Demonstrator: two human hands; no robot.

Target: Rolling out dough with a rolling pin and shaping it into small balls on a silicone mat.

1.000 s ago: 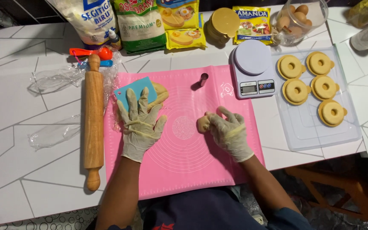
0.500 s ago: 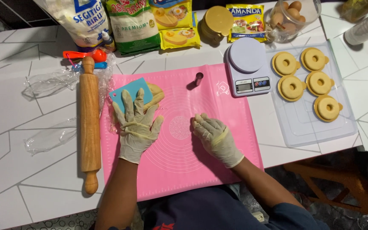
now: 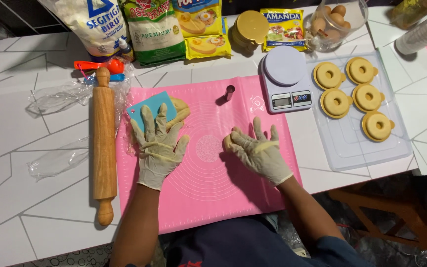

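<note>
My gloved right hand [image 3: 259, 150] lies flat, palm down, on a small piece of dough [image 3: 228, 142] on the pink silicone mat [image 3: 208, 193]; only the dough's left edge shows. My gloved left hand [image 3: 157, 145] rests flat with fingers spread on the mat's left side. It covers part of a blue plastic scraper [image 3: 147, 108] and a larger slab of dough [image 3: 181, 110]. A small metal round cutter [image 3: 229, 92] stands on the mat's far part.
A wooden rolling pin [image 3: 104, 143] lies left of the mat, beside crumpled plastic wrap [image 3: 55, 96]. A digital kitchen scale [image 3: 285, 78] and a clear tray [image 3: 352, 143] with several ring-shaped dough pieces sit to the right. Flour bags, packets and a jar of eggs [image 3: 333, 20] line the back.
My right hand has opened from cupping the small dough piece to pressing flat on it, and shifted slightly left. My left hand has stayed on the scraper and dough slab.
</note>
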